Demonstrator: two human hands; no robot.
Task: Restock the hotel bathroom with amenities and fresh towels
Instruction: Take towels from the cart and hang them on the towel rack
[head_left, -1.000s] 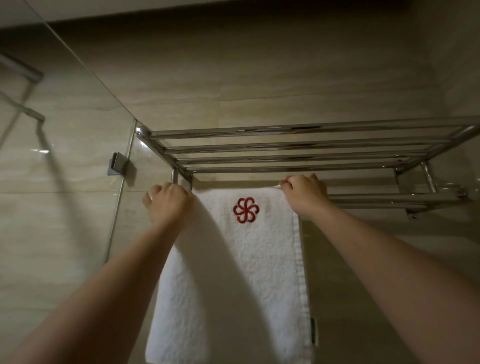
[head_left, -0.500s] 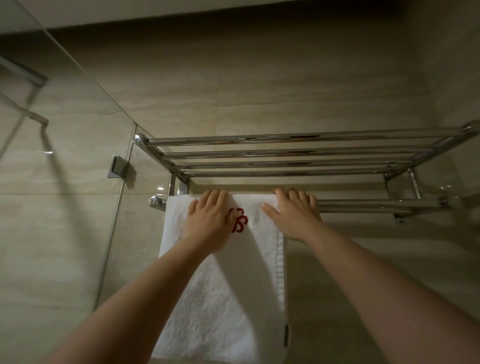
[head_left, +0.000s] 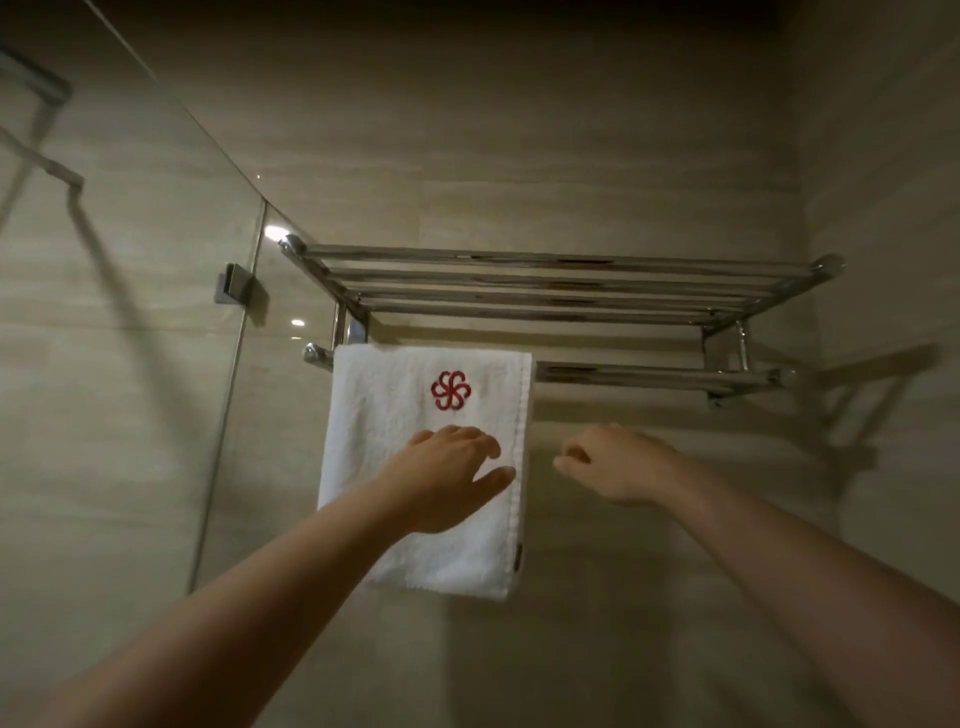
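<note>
A white towel (head_left: 384, 415) with a red flower emblem hangs folded over the lower bar (head_left: 649, 375) of a chrome wall rack (head_left: 561, 283). My left hand (head_left: 447, 478) lies in front of the towel's middle, fingers relaxed and spread, thumb near its right edge. Beside the towel, a little to the right, my right hand (head_left: 613, 462) hovers before the wall with loosely curled fingers and holds nothing.
A glass shower panel (head_left: 130, 312) stands at the left, fixed to the wall by a metal clamp (head_left: 234, 283). The rack's upper shelf holds nothing. Beige tiled wall (head_left: 571, 156) surrounds the rack, and a side wall closes in at the right.
Both hands have come down from the towel's top at the bar. The emblem is uncovered, and the right hand has left the towel. The view has pulled back.
</note>
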